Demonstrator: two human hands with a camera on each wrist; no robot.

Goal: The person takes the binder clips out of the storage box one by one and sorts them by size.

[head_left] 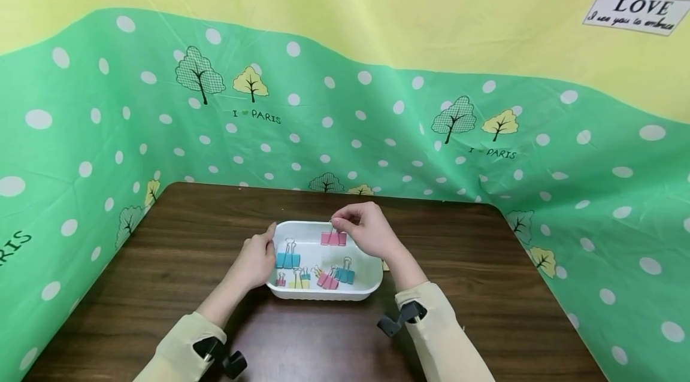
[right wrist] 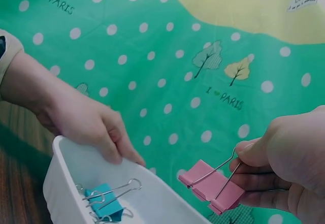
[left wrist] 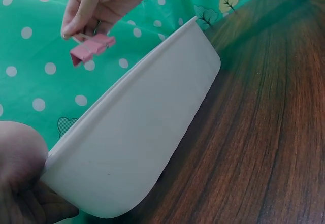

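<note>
A white rectangular tray stands on the table. My left hand grips its left end, thumb at the rim and fingers against the outer wall. My right hand pinches a large pink binder clip by a wire handle. In the left wrist view this pink clip hangs above the tray's rim. Inside the tray, a large blue binder clip sits near my left hand. Along the near side lie a pink clip, another blue clip, a yellow clip and some smaller ones.
The dark wood table extends around the tray. A green and yellow patterned cloth rises behind the table and along its sides. Something small and yellow shows at the tray's right end, partly hidden by my right wrist.
</note>
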